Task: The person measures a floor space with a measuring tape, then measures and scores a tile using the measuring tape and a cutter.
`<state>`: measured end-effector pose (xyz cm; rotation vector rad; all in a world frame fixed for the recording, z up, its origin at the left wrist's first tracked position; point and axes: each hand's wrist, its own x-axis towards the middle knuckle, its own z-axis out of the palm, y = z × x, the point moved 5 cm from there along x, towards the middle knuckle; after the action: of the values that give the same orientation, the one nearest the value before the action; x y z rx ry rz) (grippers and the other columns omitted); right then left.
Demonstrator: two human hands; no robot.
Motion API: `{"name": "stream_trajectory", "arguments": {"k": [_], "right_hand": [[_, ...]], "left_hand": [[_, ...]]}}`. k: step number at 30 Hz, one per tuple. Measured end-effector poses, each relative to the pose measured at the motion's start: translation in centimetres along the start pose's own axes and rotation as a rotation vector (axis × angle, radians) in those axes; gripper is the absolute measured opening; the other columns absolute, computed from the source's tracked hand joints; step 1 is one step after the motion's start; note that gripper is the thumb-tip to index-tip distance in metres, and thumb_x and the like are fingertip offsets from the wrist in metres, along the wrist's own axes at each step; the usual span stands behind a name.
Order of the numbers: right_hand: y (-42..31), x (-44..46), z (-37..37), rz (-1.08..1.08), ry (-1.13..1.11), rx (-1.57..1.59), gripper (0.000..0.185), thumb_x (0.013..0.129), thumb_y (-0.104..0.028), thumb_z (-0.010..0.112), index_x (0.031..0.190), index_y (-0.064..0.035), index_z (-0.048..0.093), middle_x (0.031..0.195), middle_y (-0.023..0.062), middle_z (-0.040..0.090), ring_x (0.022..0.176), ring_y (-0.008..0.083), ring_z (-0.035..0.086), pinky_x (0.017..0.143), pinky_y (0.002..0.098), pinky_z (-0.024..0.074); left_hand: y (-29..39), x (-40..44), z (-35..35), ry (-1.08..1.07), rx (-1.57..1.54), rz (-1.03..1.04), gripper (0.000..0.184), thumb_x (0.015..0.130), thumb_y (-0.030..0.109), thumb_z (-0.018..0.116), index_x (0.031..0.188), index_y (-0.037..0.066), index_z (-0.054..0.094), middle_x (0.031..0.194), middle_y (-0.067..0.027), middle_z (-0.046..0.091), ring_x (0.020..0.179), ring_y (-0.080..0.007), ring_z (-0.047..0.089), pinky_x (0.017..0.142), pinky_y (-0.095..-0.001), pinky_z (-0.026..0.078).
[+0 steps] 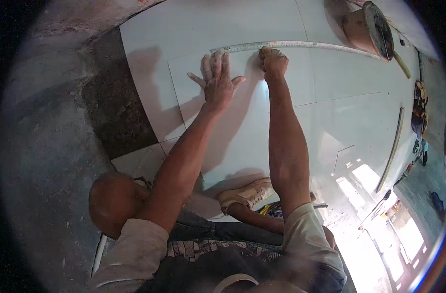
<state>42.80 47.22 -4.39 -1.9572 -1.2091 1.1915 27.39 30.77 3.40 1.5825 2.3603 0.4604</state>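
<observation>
A large pale tile (pixel 242 102) lies flat beneath both hands. Across it runs a long, narrow strip with printed markings (pixel 301 44), resembling a measuring tape or marked straightedge. My left hand (pixel 217 83) is spread flat on the tile, dusty fingers apart, with its fingertips at the lower edge of the strip's left end. Closed in a fist, my right hand (pixel 274 63) presses down against the lower edge of the strip farther right. Whatever is inside its fingers is hidden.
Rough bare floor (pixel 118 97) borders the tiles on the left. A bucket (pixel 362 31) stands at the upper right, with a stick-like handle (pixel 402 66) beside it. A long bar (pixel 391 149) lies on the right. My shoe (pixel 247 195) rests on the tiles close below.
</observation>
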Motion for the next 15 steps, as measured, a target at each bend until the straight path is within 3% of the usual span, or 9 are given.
{"name": "stream_trajectory", "arguments": {"k": [2, 4, 6, 9, 11, 15], "right_hand": [[1.6, 1.8, 0.8, -0.231, -0.115, -0.010, 0.019, 0.089, -0.013, 0.074, 0.076, -0.0016, 0.067, 0.064, 0.0059, 0.060, 0.048, 0.0155, 0.051, 0.041, 0.0334, 0.0364], [0.8, 1.0, 0.6, -0.209, -0.150, 0.054, 0.019, 0.090, -0.012, 0.073, 0.077, -0.0010, 0.067, 0.064, 0.0059, 0.060, 0.048, 0.0154, 0.051, 0.041, 0.0333, 0.0358], [-2.6, -2.6, -0.6, 0.065, -0.103, 0.196, 0.020, 0.091, -0.012, 0.073, 0.076, -0.0006, 0.066, 0.064, 0.0060, 0.059, 0.048, 0.0154, 0.050, 0.041, 0.0334, 0.0350], [-2.0, -2.1, -0.5, 0.119, -0.063, 0.201, 0.020, 0.091, -0.011, 0.073, 0.076, 0.0008, 0.065, 0.065, 0.0066, 0.060, 0.049, 0.0160, 0.052, 0.041, 0.0327, 0.0360], [-0.4, 0.2, 0.2, -0.063, -0.105, 0.095, 0.020, 0.091, -0.010, 0.073, 0.077, 0.0014, 0.065, 0.066, 0.0070, 0.061, 0.049, 0.0161, 0.053, 0.041, 0.0320, 0.0372], [-0.1, 0.6, 0.4, -0.167, -0.127, -0.009, 0.020, 0.090, -0.012, 0.074, 0.077, 0.0017, 0.065, 0.067, 0.0073, 0.061, 0.049, 0.0164, 0.054, 0.042, 0.0314, 0.0387]], "left_hand": [[-0.2, -0.1, 0.3, 0.017, -0.003, -0.003, 0.095, 0.085, 0.059, 0.072, 0.157, 0.012, 0.030, 0.162, -0.0124, 0.023, 0.148, -0.0451, 0.018, 0.097, -0.0918, 0.012], [-0.2, -0.1, 0.0, -0.002, -0.002, -0.017, 0.096, 0.085, 0.058, 0.072, 0.157, 0.012, 0.029, 0.163, -0.0124, 0.022, 0.148, -0.0451, 0.019, 0.097, -0.0917, 0.012], [0.0, -0.1, 0.1, -0.005, 0.003, -0.020, 0.097, 0.085, 0.058, 0.072, 0.158, 0.012, 0.029, 0.163, -0.0127, 0.022, 0.148, -0.0452, 0.019, 0.097, -0.0915, 0.012], [-0.1, -0.1, 0.3, -0.004, 0.004, -0.021, 0.098, 0.084, 0.059, 0.072, 0.158, 0.012, 0.028, 0.163, -0.0115, 0.022, 0.149, -0.0450, 0.017, 0.097, -0.0921, 0.011], [-0.2, 0.0, 0.5, -0.027, -0.025, -0.033, 0.099, 0.084, 0.061, 0.071, 0.159, 0.014, 0.027, 0.163, -0.0080, 0.020, 0.151, -0.0443, 0.013, 0.097, -0.0937, 0.008], [0.1, 0.0, 0.1, 0.007, 0.003, -0.022, 0.096, 0.085, 0.059, 0.072, 0.156, 0.009, 0.032, 0.162, -0.0139, 0.024, 0.148, -0.0455, 0.020, 0.098, -0.0905, 0.013]]}}
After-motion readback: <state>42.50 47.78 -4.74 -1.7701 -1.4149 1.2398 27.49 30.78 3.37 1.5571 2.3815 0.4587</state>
